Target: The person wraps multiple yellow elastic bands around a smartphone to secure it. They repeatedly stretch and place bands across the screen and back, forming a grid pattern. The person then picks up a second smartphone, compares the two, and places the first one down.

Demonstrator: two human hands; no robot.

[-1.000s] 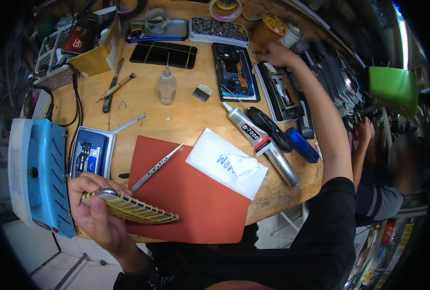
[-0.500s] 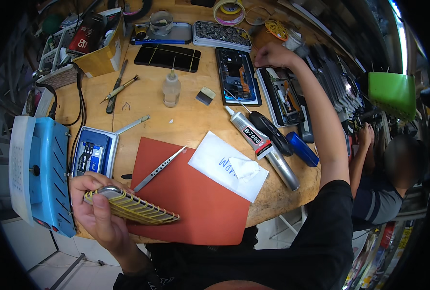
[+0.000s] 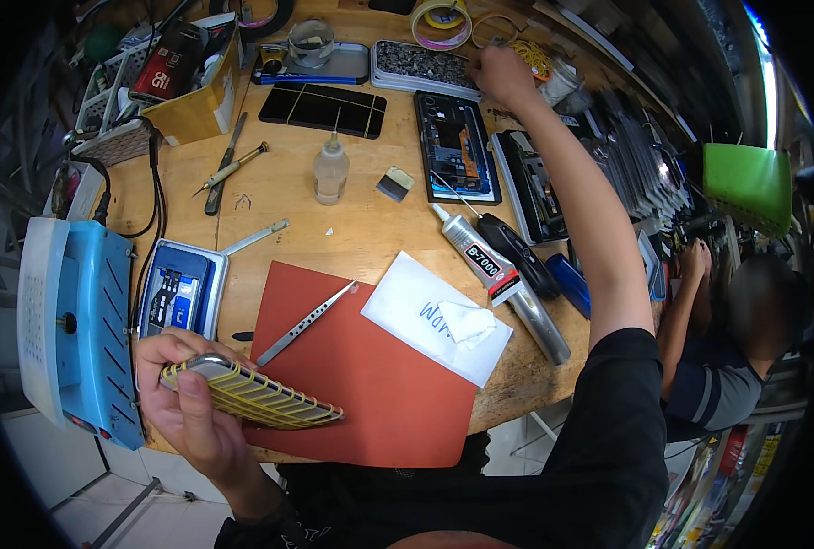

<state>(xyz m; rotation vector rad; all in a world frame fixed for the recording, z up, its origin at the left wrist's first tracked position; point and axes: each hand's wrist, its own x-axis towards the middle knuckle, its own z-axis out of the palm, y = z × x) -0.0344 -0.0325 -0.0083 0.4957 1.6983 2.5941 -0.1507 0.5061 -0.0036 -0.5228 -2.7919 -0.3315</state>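
In my left hand (image 3: 187, 393) is a phone (image 3: 269, 403) wrapped in several yellow rubber bands, tilted above a red-brown mat (image 3: 361, 384). My thumb lies across its near side and my fingers curl behind it. My right hand (image 3: 506, 75) is stretched to the far side of the bench, beside a metal tray of small dark parts (image 3: 425, 66) and just left of a heap of yellow rubber bands (image 3: 533, 57). Its fingers point down and away, and the back of the hand hides most of them. Steel tweezers (image 3: 306, 322) lie on the mat.
Under my right forearm are an opened phone (image 3: 459, 151) and a tray of phone parts (image 3: 526, 188). Nearer lie a glue tube (image 3: 480, 261), a black-handled tool (image 3: 517, 256) and white paper (image 3: 407, 297). A needle bottle (image 3: 331, 169) stands mid-bench; a blue machine (image 3: 96, 320) sits left. Another person works at right.
My right hand has moved farther away and slightly left, from beside the opened phone to the parts tray's right end. My left hand still holds the banded phone in nearly the same place.
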